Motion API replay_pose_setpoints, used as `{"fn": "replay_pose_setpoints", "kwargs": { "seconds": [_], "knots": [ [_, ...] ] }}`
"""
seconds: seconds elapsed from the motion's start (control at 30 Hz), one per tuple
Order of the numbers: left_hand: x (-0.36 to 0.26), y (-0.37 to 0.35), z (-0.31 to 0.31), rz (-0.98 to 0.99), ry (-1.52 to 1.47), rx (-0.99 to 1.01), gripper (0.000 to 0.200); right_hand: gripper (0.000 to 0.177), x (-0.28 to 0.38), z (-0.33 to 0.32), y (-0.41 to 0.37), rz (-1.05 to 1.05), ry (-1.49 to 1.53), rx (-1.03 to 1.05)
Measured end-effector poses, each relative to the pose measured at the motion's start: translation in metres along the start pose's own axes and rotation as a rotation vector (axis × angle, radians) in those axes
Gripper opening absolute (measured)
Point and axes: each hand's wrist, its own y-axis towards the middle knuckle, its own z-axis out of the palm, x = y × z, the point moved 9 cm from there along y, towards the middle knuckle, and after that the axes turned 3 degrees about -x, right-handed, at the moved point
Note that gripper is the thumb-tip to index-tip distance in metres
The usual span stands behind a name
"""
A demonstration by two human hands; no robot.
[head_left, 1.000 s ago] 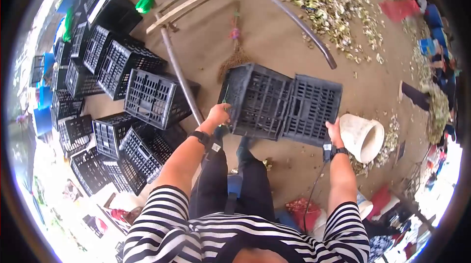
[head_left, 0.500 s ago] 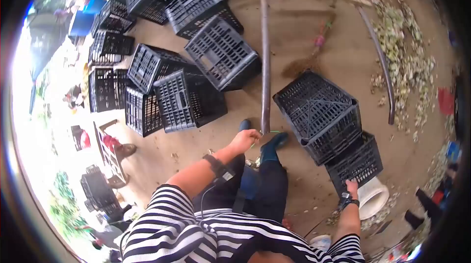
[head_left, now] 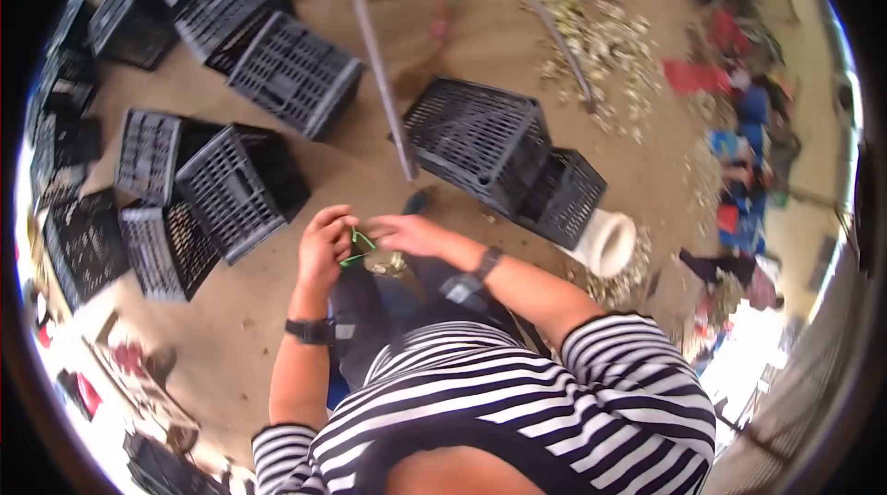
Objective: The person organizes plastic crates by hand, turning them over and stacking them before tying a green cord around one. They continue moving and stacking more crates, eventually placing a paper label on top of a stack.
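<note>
My left hand (head_left: 323, 241) is closed on a thin green strip (head_left: 359, 238), which bends in a narrow loop in front of my lap. From the other side my right hand (head_left: 411, 234) meets the strip with its fingertips, which look pinched on it, though they are a little blurred. Below the hands, pale trimmings (head_left: 386, 263) show by my legs. The closest black plastic crate (head_left: 476, 130) lies beyond my right hand, against a second black crate (head_left: 565, 197).
Several black crates (head_left: 296, 74) stand to the left. A wooden frame (head_left: 379, 79) is ahead. Pale scraps (head_left: 601, 33) cover the floor at the right, and a white tub (head_left: 610, 244) lies on its side by the crates. A low wooden stand (head_left: 139, 375) is at the lower left.
My right hand has let go of the lower crate and come over to the green strip beside my left hand. The view has turned to the right.
</note>
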Motion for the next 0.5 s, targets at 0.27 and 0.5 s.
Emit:
{"fn": "replay_pose_setpoints", "kwargs": {
  "seconds": [0.27, 0.5],
  "knots": [
    [-0.064, -0.063, -0.063, 0.221, -0.068, -0.09, 0.022, 0.046, 0.055, 0.133, 0.022, 0.294, 0.343, 0.212],
    [-0.107, -0.112, -0.09, 0.284, -0.018, -0.049, 0.024, 0.013, 0.088, 0.13, 0.026, 0.374, -0.075, 0.135]
  ]
}}
